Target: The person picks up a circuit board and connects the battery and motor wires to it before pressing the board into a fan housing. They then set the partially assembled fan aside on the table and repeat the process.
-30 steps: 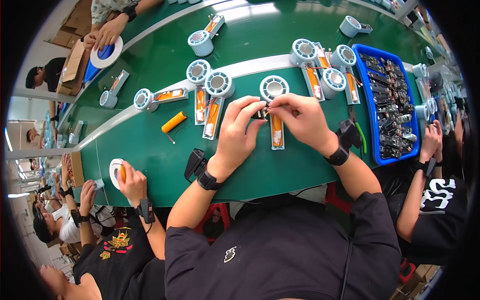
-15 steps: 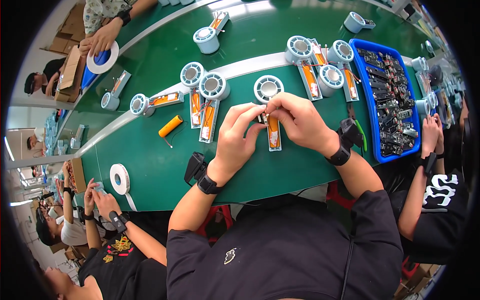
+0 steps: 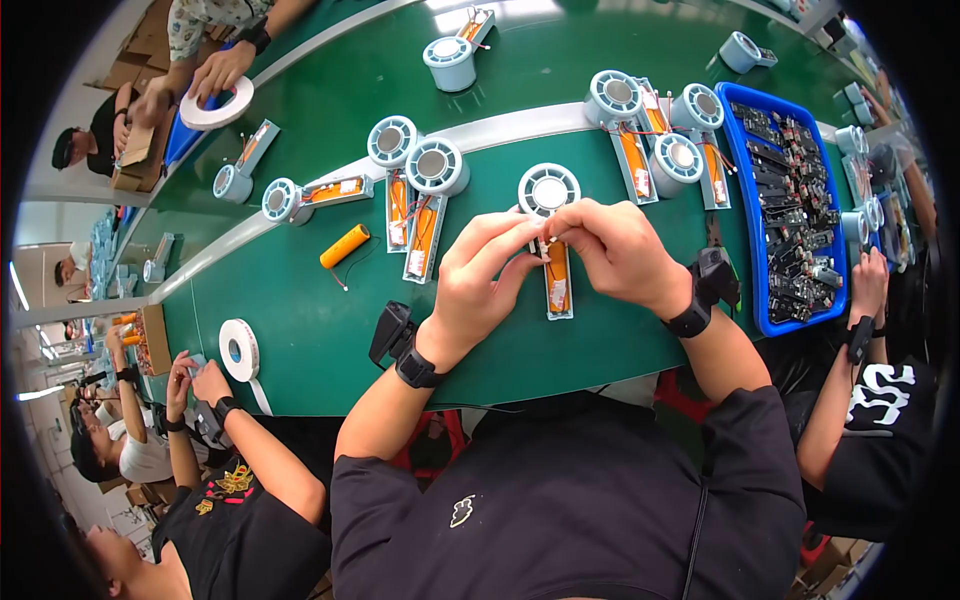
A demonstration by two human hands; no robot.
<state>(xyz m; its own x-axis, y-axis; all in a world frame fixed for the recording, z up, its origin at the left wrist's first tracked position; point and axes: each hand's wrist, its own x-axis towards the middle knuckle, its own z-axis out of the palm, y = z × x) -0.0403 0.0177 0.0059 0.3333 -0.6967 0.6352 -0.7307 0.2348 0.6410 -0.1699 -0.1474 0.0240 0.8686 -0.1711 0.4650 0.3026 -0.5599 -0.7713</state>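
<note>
In front of me on the green table lies a handheld fan (image 3: 549,190) with a pale blue round head. Its opened handle points toward me and holds an orange battery (image 3: 558,265). My left hand (image 3: 482,268) and my right hand (image 3: 625,255) meet over the handle's upper end, just below the head. Both pinch with thumb and forefinger. Small pale bits, like a wire connector, show between the fingertips, but the fingers hide most of them. What each hand grips is too small to make out.
A blue tray (image 3: 758,255) of circuit boards stands at right, a cutting tool (image 3: 714,232) beside it. More fans (image 3: 436,165) lie at left and behind. A loose battery (image 3: 344,247) and a tape roll (image 3: 239,350) sit left. Co-workers sit on both sides.
The view has shifted slightly, so the table's things appear moved. My hands stay pinched over the fan handle, with fingertips a little shifted. At far left, a co-worker's white roll has tilted.
</note>
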